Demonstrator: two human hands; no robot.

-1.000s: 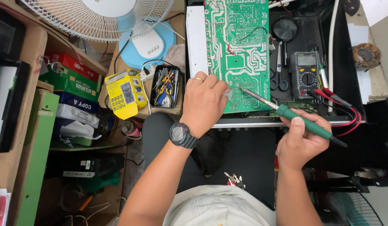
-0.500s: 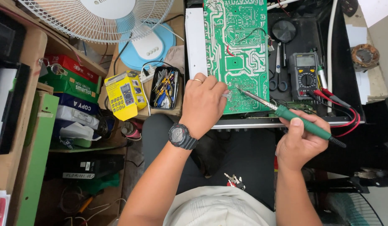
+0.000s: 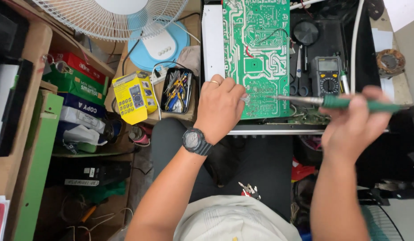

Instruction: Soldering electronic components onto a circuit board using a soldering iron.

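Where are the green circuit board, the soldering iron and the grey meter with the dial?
green circuit board (image 3: 256,49), head view, on the upper middle of its trace side.
soldering iron (image 3: 338,102), head view, on its green handle by the right hand's fingers.
grey meter (image 3: 328,79), head view, on its round dial.

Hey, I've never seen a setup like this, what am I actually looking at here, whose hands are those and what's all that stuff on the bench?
There is no machine here: a camera worn on a person's head looks straight down at their own two bare hands. The left hand, with a ring and a black wristwatch, rests on the lower edge of a green circuit board, its fingertips by the board's solder side. The right hand holds a green-handled soldering iron, its metal tip pointing at the board near those fingertips. Around it lie a grey multimeter, a small tray of hand tools, a yellow boxed meter and a white fan.
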